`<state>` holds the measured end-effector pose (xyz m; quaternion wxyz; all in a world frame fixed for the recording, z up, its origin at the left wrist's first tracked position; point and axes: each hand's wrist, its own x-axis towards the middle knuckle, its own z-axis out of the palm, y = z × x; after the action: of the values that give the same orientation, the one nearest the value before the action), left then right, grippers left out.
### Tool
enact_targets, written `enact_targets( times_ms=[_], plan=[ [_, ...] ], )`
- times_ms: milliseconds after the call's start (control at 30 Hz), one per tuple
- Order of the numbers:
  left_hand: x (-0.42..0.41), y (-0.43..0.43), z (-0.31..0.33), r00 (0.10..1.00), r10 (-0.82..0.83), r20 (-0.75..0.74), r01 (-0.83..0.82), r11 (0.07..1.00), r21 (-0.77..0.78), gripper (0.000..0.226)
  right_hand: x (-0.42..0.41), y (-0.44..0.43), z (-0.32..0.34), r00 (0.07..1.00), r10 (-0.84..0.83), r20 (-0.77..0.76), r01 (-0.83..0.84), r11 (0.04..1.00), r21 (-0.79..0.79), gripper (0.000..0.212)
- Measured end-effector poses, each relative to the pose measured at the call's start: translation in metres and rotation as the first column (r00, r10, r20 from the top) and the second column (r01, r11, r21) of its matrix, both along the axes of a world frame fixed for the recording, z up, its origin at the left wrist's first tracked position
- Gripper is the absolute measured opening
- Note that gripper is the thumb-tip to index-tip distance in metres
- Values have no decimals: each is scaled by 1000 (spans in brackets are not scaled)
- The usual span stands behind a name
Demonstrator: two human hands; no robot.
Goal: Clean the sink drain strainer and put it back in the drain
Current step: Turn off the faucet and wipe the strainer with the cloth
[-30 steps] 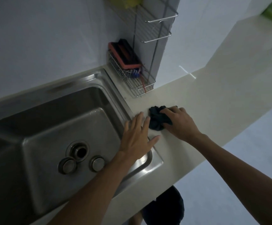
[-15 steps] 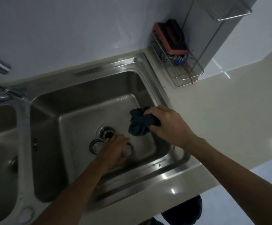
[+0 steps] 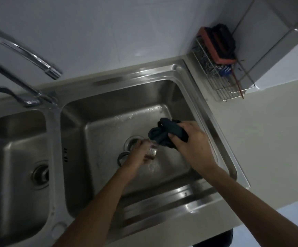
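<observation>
We see the blurred strainer at frame centre, inside the sink just right of the open drain, our left grip curled round it. Our right grip clamps a dark cloth just beside it.

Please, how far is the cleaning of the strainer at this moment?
Done: the strainer is out of the open drain. In hand: the left hand holds it, and the right hand grips a dark cloth close to it. Left: wiping it and putting it back in the drain.
</observation>
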<state>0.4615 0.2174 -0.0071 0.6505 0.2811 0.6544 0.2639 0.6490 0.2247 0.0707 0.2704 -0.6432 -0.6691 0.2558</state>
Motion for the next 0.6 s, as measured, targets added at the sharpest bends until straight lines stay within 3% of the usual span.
enact_targets(
  times_ms=[67, 167, 333, 467, 600],
  plan=[
    [-11, 12, 27, 940, 234, 250, -214, 971, -105, 36, -24, -11, 2, 999, 44, -22, -43, 999, 12, 24],
    [-23, 15, 58, 832, 316, 457, -291, 948, -126, 60, -64, -24, 2, 990, 136, -37, -134, 990, 55, 19],
    [-28, 0, 69, 798, 389, 460, -364, 920, -146, 54, -89, 9, 7, 989, -115, -94, 122, 990, 76, 18],
    [-54, 1, 76, 756, 399, 519, -397, 910, -122, 33, -116, -29, 7, 983, 170, -71, -155, 970, 188, 18],
    [-47, -5, 84, 765, 432, 477, -410, 899, -157, 43, -113, 5, 6, 988, -78, -133, 92, 990, 104, 13]
  ],
)
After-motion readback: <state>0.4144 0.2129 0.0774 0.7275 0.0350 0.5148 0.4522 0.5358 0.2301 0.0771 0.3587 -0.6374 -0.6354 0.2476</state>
